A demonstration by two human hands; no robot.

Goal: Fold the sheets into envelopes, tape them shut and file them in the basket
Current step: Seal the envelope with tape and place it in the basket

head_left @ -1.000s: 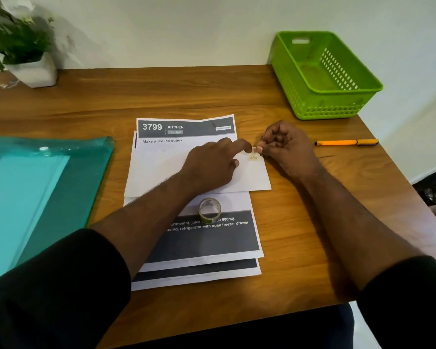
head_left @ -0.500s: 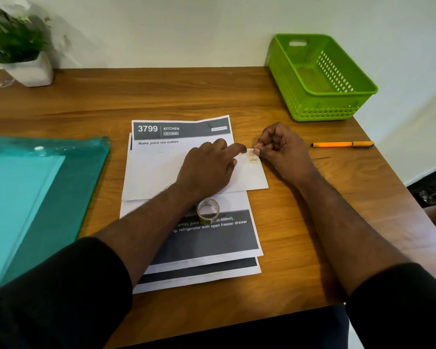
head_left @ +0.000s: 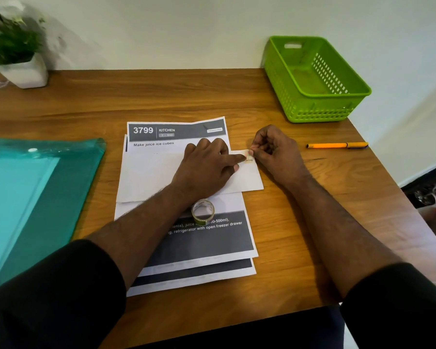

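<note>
Left hand (head_left: 207, 170) is lying flat, forefinger pressing the folded white paper envelope (head_left: 156, 176) mid-tabletop; right hand (head_left: 277, 154) is pinching a small tape piece (head_left: 249, 157) at its corner. Clear tape roll (head_left: 203, 211) is sitting at six o'clock, empty green plastic basket (head_left: 315, 79) at two, orange pen (head_left: 336, 145) at three. The tape's print is unreadable.

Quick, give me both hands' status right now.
Left hand: open, index finger pressing the folded envelope down.
Right hand: pinching the piece of tape at the envelope's edge.
</note>
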